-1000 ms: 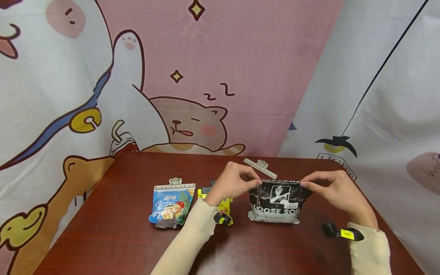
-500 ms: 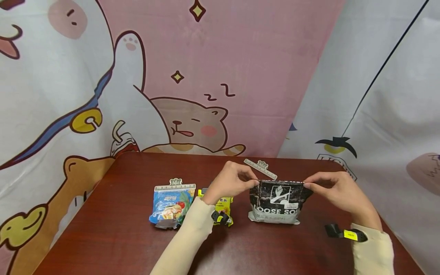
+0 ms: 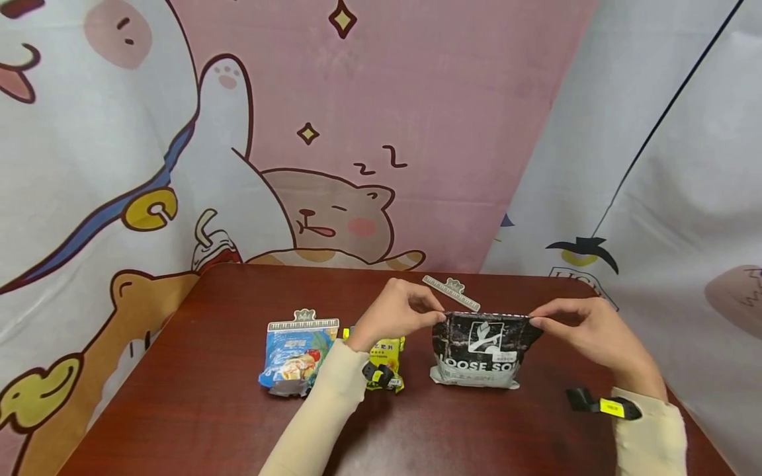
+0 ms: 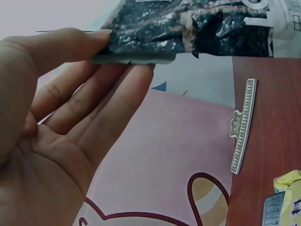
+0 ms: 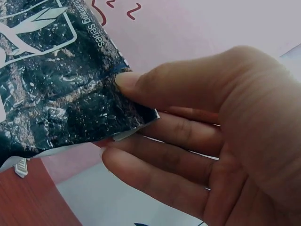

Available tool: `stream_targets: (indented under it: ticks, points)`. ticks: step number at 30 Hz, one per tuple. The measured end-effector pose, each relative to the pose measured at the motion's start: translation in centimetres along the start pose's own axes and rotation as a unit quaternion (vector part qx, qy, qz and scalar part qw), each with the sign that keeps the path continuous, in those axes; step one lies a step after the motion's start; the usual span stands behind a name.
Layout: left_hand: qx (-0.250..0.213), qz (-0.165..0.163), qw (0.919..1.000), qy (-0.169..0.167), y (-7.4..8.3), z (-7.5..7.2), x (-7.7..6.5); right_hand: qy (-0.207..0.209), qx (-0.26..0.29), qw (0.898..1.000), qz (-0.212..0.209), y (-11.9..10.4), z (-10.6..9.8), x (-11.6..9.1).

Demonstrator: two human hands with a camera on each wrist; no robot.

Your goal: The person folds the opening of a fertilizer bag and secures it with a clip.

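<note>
A black and white bag of loose soil (image 3: 479,350) stands upright on the table, its top edge stretched level between both hands. My left hand (image 3: 400,312) pinches the top left corner between thumb and fingers. At the opposite top corner my right hand (image 3: 586,327) pinches the bag likewise. In the right wrist view, the thumb (image 5: 141,84) lies on the printed front with fingers behind it. Behind the bag lies a loose ruler-like clip (image 3: 451,293), also seen in the left wrist view. Whether the bag's mouth is folded cannot be told.
A blue food packet (image 3: 297,360) at the left bears a similar clip (image 3: 303,320) along its top. Beside it a yellow packet (image 3: 389,360) is partly hidden by the left forearm; a dark clip (image 4: 273,209) shows on it. Printed cloth (image 3: 452,132) hangs behind the table (image 3: 196,410).
The two hands have slid slightly apart along the bag's top edge, left hand leftward and right hand rightward. The bag and the loose clip have stayed in place.
</note>
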State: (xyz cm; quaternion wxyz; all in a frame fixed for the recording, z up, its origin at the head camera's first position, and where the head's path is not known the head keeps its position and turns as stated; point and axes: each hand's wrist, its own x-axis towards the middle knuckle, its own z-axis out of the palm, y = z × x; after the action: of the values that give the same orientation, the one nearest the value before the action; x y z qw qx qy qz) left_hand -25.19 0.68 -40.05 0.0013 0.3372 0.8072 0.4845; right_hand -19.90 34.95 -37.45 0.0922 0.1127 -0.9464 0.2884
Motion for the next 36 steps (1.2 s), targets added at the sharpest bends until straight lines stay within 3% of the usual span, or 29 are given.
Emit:
stream_targets:
  ticks: [12,20,26,36]
  points:
    - [-0.020,0.004,0.9997,0.012,0.1,0.1,0.2,0.013,-0.008,1.000,0.001,0.0,-0.1,0.0]
    - [-0.017,-0.005,0.9998,-0.004,-0.4,-0.2,0.1,-0.014,0.025,0.999,0.020,0.7,0.1,0.1]
    - [-0.030,-0.012,0.9994,0.007,-0.3,-0.1,0.1,-0.024,0.047,0.998,0.032,1.0,0.1,0.1]
    - [-0.036,0.005,0.9993,0.012,-0.4,0.1,0.2,-0.003,0.042,0.999,0.007,0.7,0.3,0.1]
